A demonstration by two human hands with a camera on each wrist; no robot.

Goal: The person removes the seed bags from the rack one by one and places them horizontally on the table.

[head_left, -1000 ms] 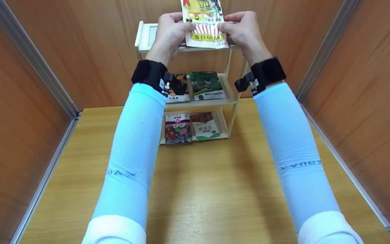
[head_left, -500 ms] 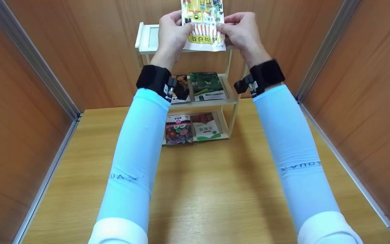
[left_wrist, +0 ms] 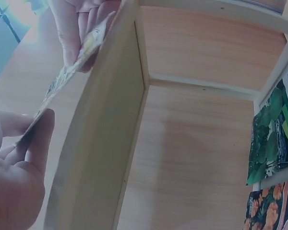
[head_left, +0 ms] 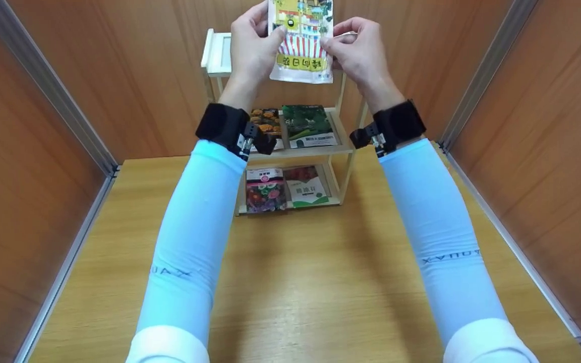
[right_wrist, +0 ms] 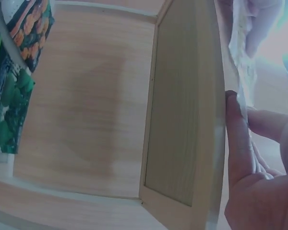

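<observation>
A colorful seed packet [head_left: 301,48] with red and white stripes and a yellow label is held up at the top of the head view, in front of the rack's top shelf. My left hand [head_left: 252,48] pinches its left edge between thumb and fingers. On its right edge, my right hand [head_left: 361,50] does the same. The wrist views show the packet [left_wrist: 62,81] edge-on, above the rack's top board [left_wrist: 103,115]. In the right wrist view, the thumb and fingers of the right hand [right_wrist: 259,158] grip the packet [right_wrist: 242,57].
A cream rack [head_left: 315,151] stands against the back wall. Its middle shelf bears a green packet [head_left: 308,126] and an orange-flower packet [head_left: 266,122]. Below lie a pink-flower packet [head_left: 265,190] and a white-green packet [head_left: 306,186]. Wooden panels [head_left: 537,126] enclose both sides.
The packet has come slightly down and nearer in the head view and now lies straighter. My left hand has shifted a little left. Both hands keep their grip.
</observation>
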